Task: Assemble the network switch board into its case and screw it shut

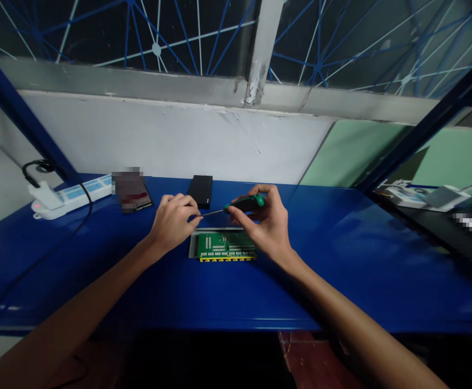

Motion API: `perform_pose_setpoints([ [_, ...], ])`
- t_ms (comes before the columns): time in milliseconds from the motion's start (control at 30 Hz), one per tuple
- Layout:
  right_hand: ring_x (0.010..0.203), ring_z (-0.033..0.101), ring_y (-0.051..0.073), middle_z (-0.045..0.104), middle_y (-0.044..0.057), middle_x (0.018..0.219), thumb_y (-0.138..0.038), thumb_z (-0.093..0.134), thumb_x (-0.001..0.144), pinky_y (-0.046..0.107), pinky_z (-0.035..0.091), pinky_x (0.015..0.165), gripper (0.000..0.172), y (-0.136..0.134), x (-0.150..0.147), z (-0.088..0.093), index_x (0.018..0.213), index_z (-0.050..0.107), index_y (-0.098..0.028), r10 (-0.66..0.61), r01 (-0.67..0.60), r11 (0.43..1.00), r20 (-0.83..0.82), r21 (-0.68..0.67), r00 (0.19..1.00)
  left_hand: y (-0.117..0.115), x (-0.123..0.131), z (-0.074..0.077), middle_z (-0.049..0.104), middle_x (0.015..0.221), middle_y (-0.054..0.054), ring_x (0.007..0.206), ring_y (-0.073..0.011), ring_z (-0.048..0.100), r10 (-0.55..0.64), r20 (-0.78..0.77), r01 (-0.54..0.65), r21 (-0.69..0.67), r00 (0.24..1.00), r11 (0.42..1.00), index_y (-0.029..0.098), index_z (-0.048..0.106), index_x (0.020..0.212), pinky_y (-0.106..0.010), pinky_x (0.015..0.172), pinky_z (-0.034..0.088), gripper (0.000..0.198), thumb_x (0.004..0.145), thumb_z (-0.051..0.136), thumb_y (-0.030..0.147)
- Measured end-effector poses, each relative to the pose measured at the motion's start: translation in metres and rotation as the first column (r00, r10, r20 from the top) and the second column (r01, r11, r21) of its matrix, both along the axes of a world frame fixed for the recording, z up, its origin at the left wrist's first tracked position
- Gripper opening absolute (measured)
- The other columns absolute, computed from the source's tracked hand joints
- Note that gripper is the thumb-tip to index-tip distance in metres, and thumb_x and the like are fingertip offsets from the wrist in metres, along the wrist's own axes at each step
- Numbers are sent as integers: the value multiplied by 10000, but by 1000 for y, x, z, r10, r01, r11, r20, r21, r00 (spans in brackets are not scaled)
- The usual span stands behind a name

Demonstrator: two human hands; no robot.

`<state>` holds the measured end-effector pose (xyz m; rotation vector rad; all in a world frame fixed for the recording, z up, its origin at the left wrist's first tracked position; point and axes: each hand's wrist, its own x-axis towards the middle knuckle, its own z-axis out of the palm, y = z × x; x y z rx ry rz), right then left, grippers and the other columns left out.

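Your right hand (266,227) grips the green screwdriver (241,205), fingers curled round the handle. Your left hand (173,221) pinches its tip, just above the circuit board (225,246) at table (341,259) center.

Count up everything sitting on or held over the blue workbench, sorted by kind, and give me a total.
Screwdriver, held in the right hand with the left hand at its tip: 1
Green circuit board in its metal tray: 1
Black box: 1
White power strip: 1
Dark blurred flat item: 1
Total: 5
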<state>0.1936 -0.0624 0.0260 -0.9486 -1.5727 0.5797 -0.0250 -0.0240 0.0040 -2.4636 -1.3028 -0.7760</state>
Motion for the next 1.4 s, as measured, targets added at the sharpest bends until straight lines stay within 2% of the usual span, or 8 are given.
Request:
perform_pose_setpoints([
  [467,640,716,187,697,12,866,-366,736,783,326,610,555,453,1,4,5,1068,399,-265,-10,8,1000,-64,-23,998,0,1,2,702,909,-18,837,-195,603,-79,92,82,-39,993,996,224,703,776,-375,821,378,173,894,616,316],
  [567,636,717,192,683,2,854,-362,726,793,345,620,571,462,0,4,8,1099,390,-276,-13,13,1000,-86,-10,996,-1,2,2,700,960,-31,878,-210,617,-75,121,83,-63,990,994,234,719,912,-381,836,393,144,872,649,353],
  [700,628,713,203,650,-10,798,-390,697,819,369,625,578,525,2,8,13,1197,346,-286,-50,51,999,-83,10,995,-1,3,4,687,1007,-56,906,-221,625,-51,209,82,-139,976,987,252,627,1220,-353,789,445,429,822,699,394],
  [867,518,654,182,604,-21,724,-444,687,828,367,575,506,551,7,22,19,1249,363,-295,-197,199,975,-36,100,980,0,3,5,678,963,-61,846,-202,623,-53,274,110,-197,960,974,226,579,1292,-348,787,486,535,809,700,422],
  [1033,525,615,169,591,-15,742,-455,676,836,344,532,498,503,12,39,24,1253,440,-303,-313,296,928,40,228,949,-3,4,9,666,1013,-72,891,-191,623,-184,325,293,-330,928,897,209,641,1214,-330,810,505,459,830,669,457],
  [1167,545,613,173,579,-25,698,-446,663,846,324,518,519,487,14,45,25,1275,484,-301,-380,325,895,139,306,915,-14,10,14,594,1203,-91,1064,-245,586,-331,238,405,-437,913,803,268,593,1298,-374,891,498,629,753,720,554],
  [1267,547,602,173,580,-30,668,-420,664,846,326,514,549,473,14,44,24,1275,515,-288,-405,317,879,210,356,890,-19,14,13,567,1228,-91,1091,-275,567,-371,178,411,-446,911,795,288,593,1299,-419,923,479,705,690,751,606],
  [1400,525,563,163,570,-37,641,-391,664,843,331,507,553,469,13,39,21,1281,534,-286,-403,297,880,252,372,880,-18,15,6,563,1207,-82,1075,-277,561,-412,136,427,-445,901,787,295,666,1205,-428,917,467,621,677,761,608],
])
